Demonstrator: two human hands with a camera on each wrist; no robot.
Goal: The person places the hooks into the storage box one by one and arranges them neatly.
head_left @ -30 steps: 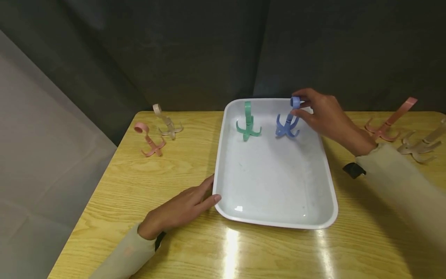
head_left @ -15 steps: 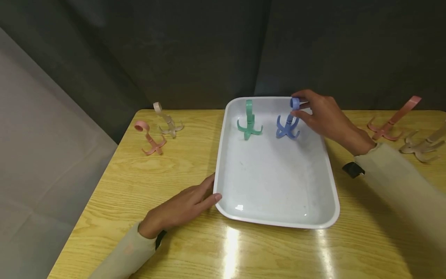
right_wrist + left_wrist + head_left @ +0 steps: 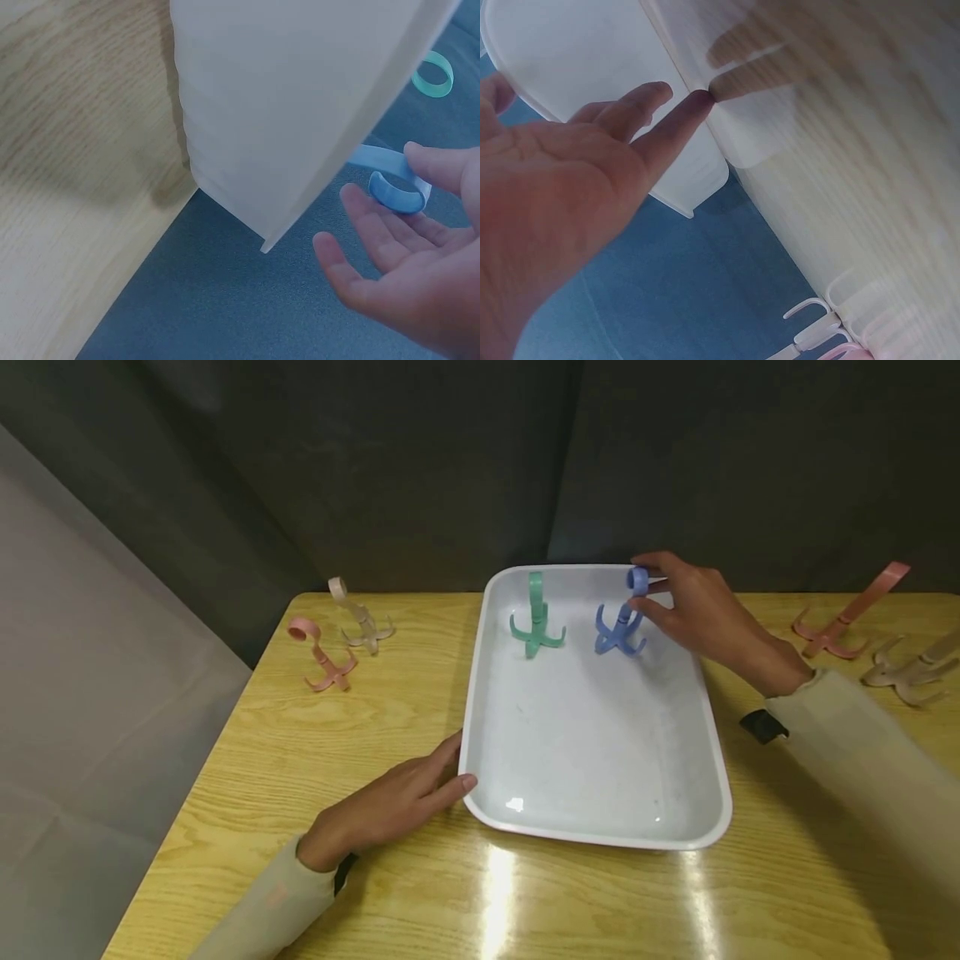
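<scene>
From the head view, the right hand (image 3: 693, 610) pinches the looped top of the blue hook (image 3: 621, 625), which stands in the white tray (image 3: 600, 839) beside the green hook (image 3: 536, 622). The left hand (image 3: 390, 810) lies flat, fingertips against the tray's rim.

At the left wrist, straight fingers (image 3: 671, 124) touch the rim.

At the right wrist, thumb and fingers (image 3: 360, 217) close on the blue loop (image 3: 397, 191). Placing seems the step; letting go cleanly is what it calls for.

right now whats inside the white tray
Two hooks stand at the far end of the white tray: a green hook and a blue hook, whose top loop the right hand pinches.
</scene>
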